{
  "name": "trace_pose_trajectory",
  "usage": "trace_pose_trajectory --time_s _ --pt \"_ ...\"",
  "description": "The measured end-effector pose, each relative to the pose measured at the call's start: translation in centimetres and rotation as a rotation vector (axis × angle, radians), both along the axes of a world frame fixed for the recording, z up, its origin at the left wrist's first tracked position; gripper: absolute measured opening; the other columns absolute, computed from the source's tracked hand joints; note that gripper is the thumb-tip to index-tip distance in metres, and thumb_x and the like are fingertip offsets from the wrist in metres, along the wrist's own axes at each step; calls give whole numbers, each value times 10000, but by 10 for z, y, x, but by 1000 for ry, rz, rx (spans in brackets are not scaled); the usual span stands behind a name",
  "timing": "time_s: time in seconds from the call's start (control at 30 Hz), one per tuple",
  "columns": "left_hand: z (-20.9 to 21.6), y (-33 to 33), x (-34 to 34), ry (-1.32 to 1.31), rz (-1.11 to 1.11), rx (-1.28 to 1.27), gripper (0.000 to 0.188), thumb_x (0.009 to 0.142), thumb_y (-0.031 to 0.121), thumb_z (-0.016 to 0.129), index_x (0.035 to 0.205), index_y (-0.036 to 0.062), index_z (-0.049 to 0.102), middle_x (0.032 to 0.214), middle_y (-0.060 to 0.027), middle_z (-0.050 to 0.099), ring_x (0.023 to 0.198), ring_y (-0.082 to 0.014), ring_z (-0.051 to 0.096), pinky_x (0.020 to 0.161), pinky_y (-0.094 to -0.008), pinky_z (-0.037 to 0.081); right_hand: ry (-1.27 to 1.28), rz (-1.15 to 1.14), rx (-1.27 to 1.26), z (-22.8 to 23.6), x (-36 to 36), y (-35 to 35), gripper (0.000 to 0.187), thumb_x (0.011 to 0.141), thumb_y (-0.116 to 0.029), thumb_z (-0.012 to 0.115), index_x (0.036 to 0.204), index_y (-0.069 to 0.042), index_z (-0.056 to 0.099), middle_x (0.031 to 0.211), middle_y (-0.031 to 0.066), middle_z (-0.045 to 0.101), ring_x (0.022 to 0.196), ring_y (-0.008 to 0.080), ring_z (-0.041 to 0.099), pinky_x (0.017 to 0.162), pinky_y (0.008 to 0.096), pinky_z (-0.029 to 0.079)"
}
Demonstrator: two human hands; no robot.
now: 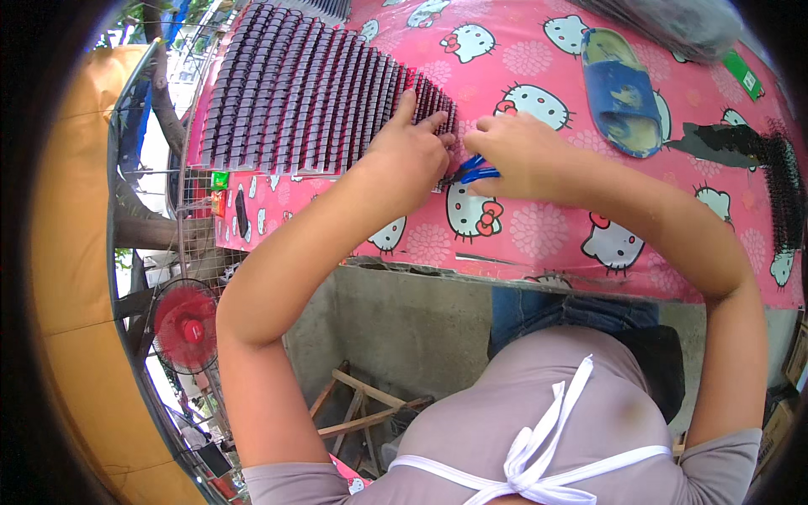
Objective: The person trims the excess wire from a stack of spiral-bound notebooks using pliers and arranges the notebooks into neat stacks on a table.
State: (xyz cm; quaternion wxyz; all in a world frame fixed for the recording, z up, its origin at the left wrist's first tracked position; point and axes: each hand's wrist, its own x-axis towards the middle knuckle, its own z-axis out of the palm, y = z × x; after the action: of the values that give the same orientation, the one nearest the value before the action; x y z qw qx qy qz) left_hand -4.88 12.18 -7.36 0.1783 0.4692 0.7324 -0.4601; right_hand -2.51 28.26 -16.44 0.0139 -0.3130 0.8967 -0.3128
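Rows of dark, shiny, narrow strips (311,93), set side by side on a pink backing, spread across the left of the table like a fan narrowing to the right. My left hand (412,151) rests on the narrow right end of these rows, fingers apart and slightly bent; its underside is hidden. Just right of it, my right hand (526,156) is closed around a small blue-handled hand tool (478,172). The tool's dark tip points left at the lower corner of the rows, near my left fingers. Whether it is scissors or pliers I cannot tell.
A pink cat-patterned cloth (547,231) covers the table. Beyond my right arm lie a worn blue slipper (623,93), a bristly black strip (783,185), a green card (742,76) and grey plastic wrap (673,25). A red fan (187,326) stands at the left below the table edge.
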Motion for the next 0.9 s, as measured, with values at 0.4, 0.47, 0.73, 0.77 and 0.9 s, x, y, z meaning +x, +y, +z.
trace_pose_trajectory --time_s 0.4,0.47,0.73,0.77,0.9 --pt "2 -1 0 -12 19 45 518 717 81 678 1229 126 609 1379 5 488 1348 -200 378 1105 -584 185 -248 11 -83 5 -4 -6 406 747 -364 719 902 -4 611 787 143 627 705 270 644 592 416 505" --pt "1 -1 -2 -16 19 55 516 719 87 681 1228 132 609 1390 0 478 1348 -204 378 1105 -584 184 -682 -3 -21 27 -20 -4 404 767 -358 718 804 30 612 653 143 591 528 254 618 441 396 473" --pt "-1 -5 0 -19 -8 123 541 735 110 684 1260 202 591 1411 -6 461 1362 -206 358 1113 -586 163 -78 7 13 5 -2 -5 444 738 -374 740 956 -11 605 865 157 632 827 311 642 719 434 496" --pt "0 -3 0 -25 5 87 544 737 113 685 1264 206 588 1414 -5 459 1365 -206 353 1113 -587 159 87 -6 18 -2 4 -2 466 729 -384 739 992 -27 598 904 146 630 878 314 632 768 436 484" --pt "3 4 0 -18 11 30 536 756 117 665 1277 205 575 1423 -4 451 1367 -207 349 1114 -591 153 355 -49 18 -22 13 -1 472 721 -380 735 1034 -62 580 1033 119 591 1013 296 587 875 424 426"
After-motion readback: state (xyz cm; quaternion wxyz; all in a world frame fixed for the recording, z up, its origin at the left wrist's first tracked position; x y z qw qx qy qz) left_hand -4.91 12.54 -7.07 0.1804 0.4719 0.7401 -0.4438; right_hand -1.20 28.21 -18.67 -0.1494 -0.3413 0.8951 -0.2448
